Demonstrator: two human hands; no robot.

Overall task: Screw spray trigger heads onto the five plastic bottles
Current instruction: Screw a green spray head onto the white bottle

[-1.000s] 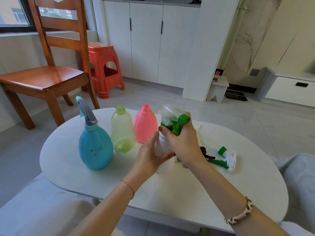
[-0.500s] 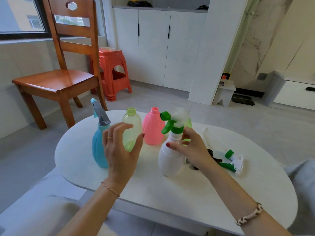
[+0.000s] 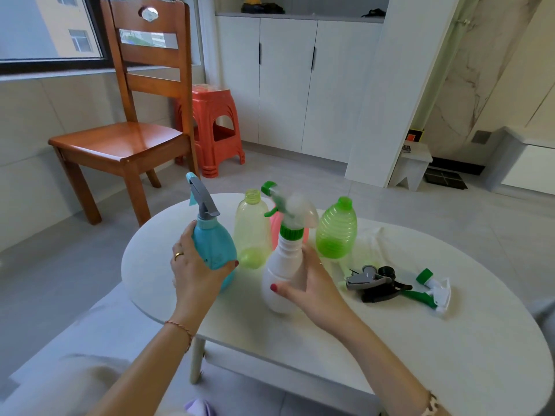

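Update: white bottle [image 3: 282,274] now has its green trigger head [image 3: 286,210] on. My right hand [image 3: 312,291] has dropped from the head to wrap its body, standing on the desk [image 3: 420,340]. Left hand [image 3: 195,271] moved over and is clamped on the blue bottle [image 3: 213,246], already capped. Two done, I reckon. Three open bottles sit beyond the hands: yellow [image 3: 252,232], pink [image 3: 275,226], green [image 3: 337,232]. Spare heads [image 3: 390,285] lie right of my right hand.

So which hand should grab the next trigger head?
Probably the right hand: the loose trigger heads lie just to its right, while the left hand grips the blue bottle on the far side.
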